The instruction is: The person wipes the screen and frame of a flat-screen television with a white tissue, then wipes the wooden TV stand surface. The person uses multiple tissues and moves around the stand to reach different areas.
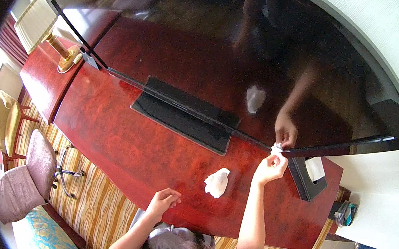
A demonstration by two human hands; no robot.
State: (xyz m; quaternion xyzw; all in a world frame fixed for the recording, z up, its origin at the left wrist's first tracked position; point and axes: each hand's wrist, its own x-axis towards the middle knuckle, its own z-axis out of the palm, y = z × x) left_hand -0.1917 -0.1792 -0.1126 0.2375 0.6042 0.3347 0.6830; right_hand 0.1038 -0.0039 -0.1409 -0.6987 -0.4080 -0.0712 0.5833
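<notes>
My right hand pinches a small crumpled white tissue against the lower bezel of a large black television, towards its right end. The hand and tissue are mirrored in the glossy screen. Nearer to me, a second crumpled white tissue lies on the red-brown polished wooden desk. My left hand hovers by the desk's front edge, its fingers loosely curled and nothing visible in them.
A black tissue box stands right of my right hand. Under the screen lies a flat black panel. A table lamp stands at the far left. A wheeled chair and an armchair are on the striped carpet.
</notes>
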